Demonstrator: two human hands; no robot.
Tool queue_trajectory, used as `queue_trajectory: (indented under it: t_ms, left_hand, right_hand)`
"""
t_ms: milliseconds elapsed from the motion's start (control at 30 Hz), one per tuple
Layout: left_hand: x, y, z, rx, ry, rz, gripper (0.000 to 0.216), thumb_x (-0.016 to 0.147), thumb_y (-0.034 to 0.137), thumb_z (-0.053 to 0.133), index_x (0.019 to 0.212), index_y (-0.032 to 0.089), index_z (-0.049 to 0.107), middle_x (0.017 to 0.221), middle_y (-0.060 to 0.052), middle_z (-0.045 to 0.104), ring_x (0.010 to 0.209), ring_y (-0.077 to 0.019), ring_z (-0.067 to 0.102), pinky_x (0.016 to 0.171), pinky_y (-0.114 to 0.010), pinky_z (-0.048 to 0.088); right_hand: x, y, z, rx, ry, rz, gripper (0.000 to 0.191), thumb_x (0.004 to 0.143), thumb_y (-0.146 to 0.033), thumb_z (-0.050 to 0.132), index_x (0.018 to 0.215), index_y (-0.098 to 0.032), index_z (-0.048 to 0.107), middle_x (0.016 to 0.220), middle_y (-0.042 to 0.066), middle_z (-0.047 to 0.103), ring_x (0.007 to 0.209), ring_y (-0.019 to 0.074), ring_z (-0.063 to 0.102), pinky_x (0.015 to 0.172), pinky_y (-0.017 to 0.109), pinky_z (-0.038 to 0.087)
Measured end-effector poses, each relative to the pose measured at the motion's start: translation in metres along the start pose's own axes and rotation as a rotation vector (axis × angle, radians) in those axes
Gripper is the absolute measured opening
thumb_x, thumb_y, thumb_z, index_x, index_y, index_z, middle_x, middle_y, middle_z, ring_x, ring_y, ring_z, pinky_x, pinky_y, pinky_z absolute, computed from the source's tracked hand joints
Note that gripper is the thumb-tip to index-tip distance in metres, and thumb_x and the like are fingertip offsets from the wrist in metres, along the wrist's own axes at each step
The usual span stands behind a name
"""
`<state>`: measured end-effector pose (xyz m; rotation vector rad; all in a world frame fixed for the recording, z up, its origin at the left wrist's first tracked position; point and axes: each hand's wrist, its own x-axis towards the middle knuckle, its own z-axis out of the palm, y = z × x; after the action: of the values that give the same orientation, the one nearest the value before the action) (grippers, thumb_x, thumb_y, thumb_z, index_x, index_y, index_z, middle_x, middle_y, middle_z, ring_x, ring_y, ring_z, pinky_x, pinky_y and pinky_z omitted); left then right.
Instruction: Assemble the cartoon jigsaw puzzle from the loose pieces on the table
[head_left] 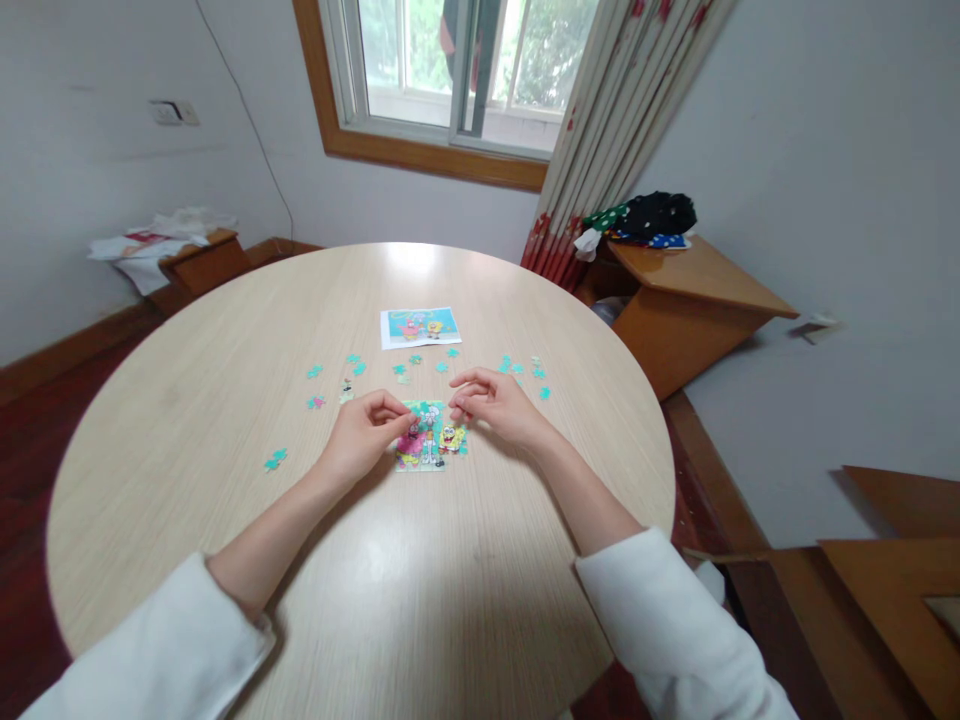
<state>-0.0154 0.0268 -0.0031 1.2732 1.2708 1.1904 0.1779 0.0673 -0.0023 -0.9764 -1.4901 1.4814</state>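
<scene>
A partly joined jigsaw puzzle (430,450) with a pink starfish, a squid and a yellow sponge character lies flat on the round table (420,580). My left hand (367,430) is at its upper left side, thumb and fingertips drawn together over the edge; whatever they grip is hidden. Over the upper right corner is my right hand (495,402), thumb and fingers closed in a pinch, and what is between them is too small to make out. Beyond my hands lies a printed picture sheet (421,328) of the same characters.
Loose jigsaw pieces lie left (275,460), behind (442,367) and right (545,393) of the puzzle. Past the table's right edge, a wooden cabinet (697,290) carries dark cloth (656,215). A curtain (592,140) hangs beside the window (457,70).
</scene>
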Motion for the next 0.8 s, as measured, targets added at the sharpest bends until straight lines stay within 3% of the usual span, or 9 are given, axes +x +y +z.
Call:
queue_trajectory:
  t_ms: [400,800]
  left_hand:
    - [0.002,-0.001,-0.003,-0.127,0.133,-0.008,0.031,0.051,0.037,0.081,0.059,0.015,0.061,0.058,-0.003,0.067,0.057,-0.0154,0.063,0.058,-0.026,0.048]
    - [0.011,-0.004,-0.011,-0.327,0.475,0.020,0.030,0.047,0.032,0.082,0.062,0.015,0.062,0.069,-0.003,0.068,0.059,-0.0110,0.058,0.054,-0.023,0.046]
  right_hand:
    - [-0.001,-0.002,0.000,-0.001,0.000,0.002,0.018,0.070,-0.020,0.065,0.087,-0.017,0.057,0.068,-0.001,0.064,0.062,0.0115,0.064,0.059,0.025,0.049]
    - [-0.002,-0.002,0.001,-0.006,0.001,0.007,0.016,0.071,-0.019,0.064,0.086,-0.017,0.057,0.068,-0.001,0.064,0.061,0.0111,0.063,0.058,0.024,0.047]
